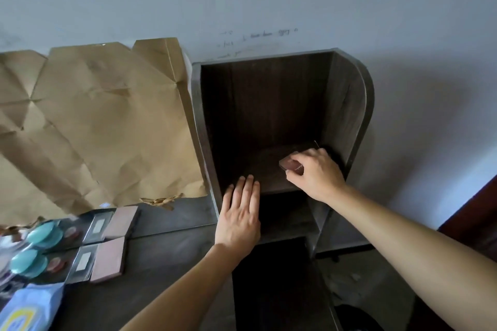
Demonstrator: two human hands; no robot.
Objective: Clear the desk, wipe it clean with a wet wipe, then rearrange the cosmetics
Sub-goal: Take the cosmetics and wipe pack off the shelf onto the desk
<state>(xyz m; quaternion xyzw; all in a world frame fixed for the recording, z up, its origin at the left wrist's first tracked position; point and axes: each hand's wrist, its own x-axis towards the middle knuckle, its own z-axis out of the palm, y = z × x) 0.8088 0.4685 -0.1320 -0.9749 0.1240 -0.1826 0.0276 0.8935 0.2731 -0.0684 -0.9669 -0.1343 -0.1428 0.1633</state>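
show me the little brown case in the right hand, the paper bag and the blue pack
little brown case (290, 165): head view, on its exposed lid.
paper bag (102, 121): head view, middle of its creased side.
blue pack (32, 306): head view, on its front face.

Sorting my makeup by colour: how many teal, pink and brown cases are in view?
teal round compacts: 2
pink rectangular cases: 2
brown case, pinched in the right hand inside the shelf: 1
Total: 5
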